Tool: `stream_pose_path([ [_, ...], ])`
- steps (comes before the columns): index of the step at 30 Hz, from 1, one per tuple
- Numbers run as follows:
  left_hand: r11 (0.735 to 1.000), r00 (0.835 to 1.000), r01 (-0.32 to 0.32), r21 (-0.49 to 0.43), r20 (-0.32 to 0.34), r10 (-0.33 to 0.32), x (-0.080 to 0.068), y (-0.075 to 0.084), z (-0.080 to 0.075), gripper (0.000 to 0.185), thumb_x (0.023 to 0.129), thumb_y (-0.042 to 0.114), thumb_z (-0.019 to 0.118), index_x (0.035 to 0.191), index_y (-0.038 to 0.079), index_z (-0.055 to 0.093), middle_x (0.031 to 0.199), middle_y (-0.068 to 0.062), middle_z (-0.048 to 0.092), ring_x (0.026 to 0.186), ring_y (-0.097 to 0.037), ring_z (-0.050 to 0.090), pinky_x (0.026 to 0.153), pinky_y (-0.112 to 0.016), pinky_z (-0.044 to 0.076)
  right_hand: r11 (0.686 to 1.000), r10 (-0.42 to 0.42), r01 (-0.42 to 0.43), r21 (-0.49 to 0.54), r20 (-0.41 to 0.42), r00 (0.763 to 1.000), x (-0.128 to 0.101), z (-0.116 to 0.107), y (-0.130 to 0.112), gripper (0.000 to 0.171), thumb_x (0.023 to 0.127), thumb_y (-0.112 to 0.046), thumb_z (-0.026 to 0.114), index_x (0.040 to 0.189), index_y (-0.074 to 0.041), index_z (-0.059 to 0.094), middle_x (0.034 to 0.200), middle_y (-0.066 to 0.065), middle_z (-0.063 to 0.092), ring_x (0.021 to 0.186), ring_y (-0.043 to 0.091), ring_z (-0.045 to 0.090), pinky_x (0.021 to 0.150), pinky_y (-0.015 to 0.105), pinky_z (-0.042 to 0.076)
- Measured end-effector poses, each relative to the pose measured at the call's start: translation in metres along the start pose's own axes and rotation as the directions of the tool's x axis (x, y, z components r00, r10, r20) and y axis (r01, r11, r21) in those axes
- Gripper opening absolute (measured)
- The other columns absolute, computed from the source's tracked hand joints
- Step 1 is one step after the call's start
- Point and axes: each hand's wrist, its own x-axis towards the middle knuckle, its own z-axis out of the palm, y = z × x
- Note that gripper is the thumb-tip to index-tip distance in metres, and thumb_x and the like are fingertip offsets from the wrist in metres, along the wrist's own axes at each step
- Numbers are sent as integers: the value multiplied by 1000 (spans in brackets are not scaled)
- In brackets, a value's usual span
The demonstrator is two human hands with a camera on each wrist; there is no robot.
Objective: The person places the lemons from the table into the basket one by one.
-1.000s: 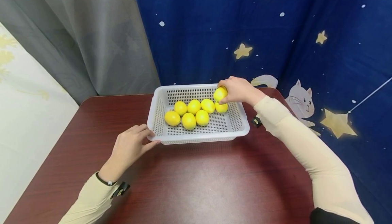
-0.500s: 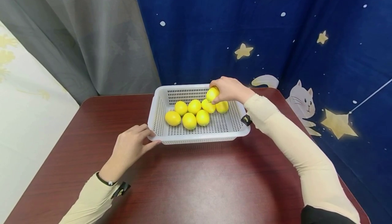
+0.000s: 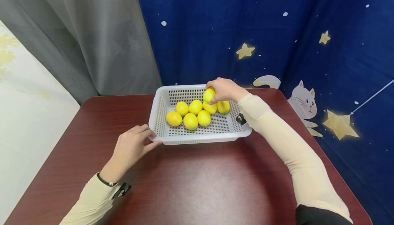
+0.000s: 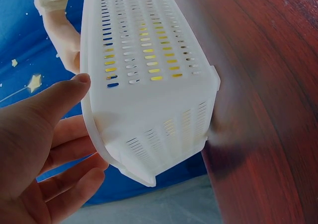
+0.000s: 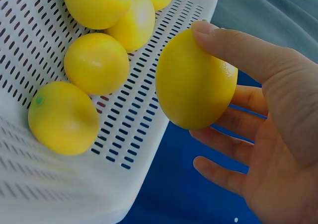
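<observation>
My right hand (image 3: 226, 90) holds a yellow lemon (image 3: 209, 95) above the far side of a white slotted plastic basket (image 3: 197, 138). In the right wrist view that lemon (image 5: 196, 80) sits between the thumb and the fingers. Several other lemons (image 3: 190, 121) lie in the basket in two rough rows; the held one partly covers a lemon (image 3: 210, 108) behind the front row. At the basket's near left corner my left hand (image 3: 130, 146) pinches the rim, the thumb (image 4: 69, 92) on one side and the fingers on the other.
The basket stands toward the far edge of a dark red wooden table (image 3: 197, 184). Close behind hang a blue star-patterned curtain (image 3: 197, 37) and a grey curtain (image 3: 117, 47). A white patterned sheet (image 3: 27, 108) hangs at the left.
My right hand has moved left with the lemon, from over the basket's far right part toward its middle. My left hand has stayed at the corner.
</observation>
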Motion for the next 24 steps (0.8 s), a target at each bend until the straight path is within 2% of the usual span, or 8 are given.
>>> stream_pose_path([
  [10,1000,1000,-4,4,-4,4,0,0,0,28,68,38,88,79,18,70,73,7,61,66,-8,52,51,-29,46,1000,12,-12,-15,21,1000,8,6,-4,65,78,-40,81,135,-20,58,124,3,60,112,24,49,101,45,46],
  [19,1000,1000,-1,1,3,1,0,-1,0,29,68,39,88,79,18,71,73,6,61,66,-8,52,51,-29,46,996,49,-45,-70,59,997,11,14,-2,65,78,-39,82,136,-23,57,126,3,60,113,25,48,102,49,45],
  [24,1000,1000,1,-1,10,-1,0,-2,0,29,69,39,87,80,19,71,74,8,61,67,-8,52,51,-29,46,995,36,-28,-94,82,996,12,17,0,66,77,-35,83,136,-21,58,126,3,62,113,26,48,102,49,42],
])
